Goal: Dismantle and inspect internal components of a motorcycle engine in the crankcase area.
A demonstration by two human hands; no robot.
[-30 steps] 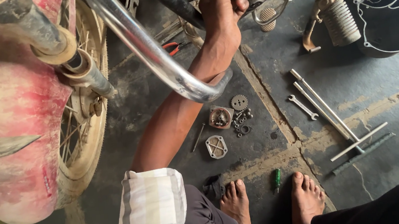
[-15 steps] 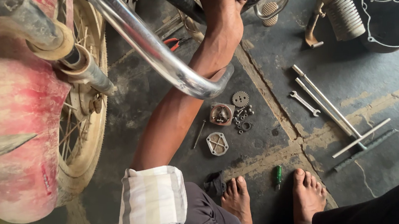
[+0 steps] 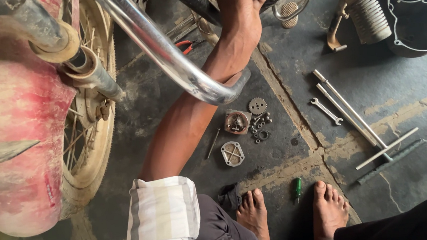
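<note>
On the floor (image 3: 181, 113), a gear (image 3: 257, 105), a small housing (image 3: 237, 122) and a cover plate (image 3: 232, 153) lie clustered just ahead of the bare feet (image 3: 254, 216). Right of them lie a wrench (image 3: 327, 111) and a T-handle spanner (image 3: 361, 120). The wheel (image 3: 88, 133) stands at left, the curved guard bar (image 3: 164, 51) crossing above the forearm.

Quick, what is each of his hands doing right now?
Left hand: reaching up into the motorcycle, fingers curled on a part; grip unclear.
Right hand: not in view.

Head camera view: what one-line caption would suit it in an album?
Left hand reaches past a chrome guard bar into a motorcycle, small parts laid out below.
</note>
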